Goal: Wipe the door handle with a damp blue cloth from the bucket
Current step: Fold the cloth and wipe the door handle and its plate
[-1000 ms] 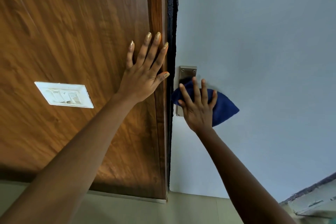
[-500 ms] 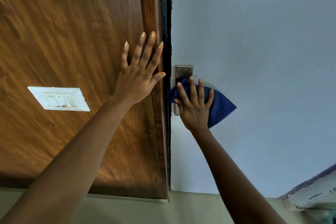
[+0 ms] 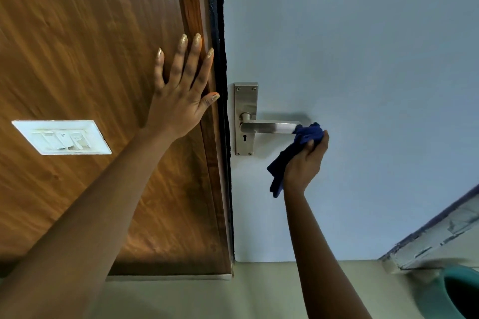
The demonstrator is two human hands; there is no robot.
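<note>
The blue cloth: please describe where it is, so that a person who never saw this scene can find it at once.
Start at the pale grey door, right of the brown wooden panel. Follow its steel lever handle to the free end. The blue cloth, bunched in the right hand, covers that tip: the only dark blue, soft thing there.

A wood-grain panel (image 3: 77, 46) in warm brown fills the left side, with a white switch plate (image 3: 61, 137) set into it and a black strip (image 3: 217, 33) running down its right edge. To the right of the strip lies a flat, pale blue-grey painted surface (image 3: 363, 59), evenly lit and without hard shadows. Below both runs a beige floor (image 3: 259, 292), and at the lower right a chipped, pale ledge (image 3: 440, 238) with a dark blue edge slants across the corner.
</note>
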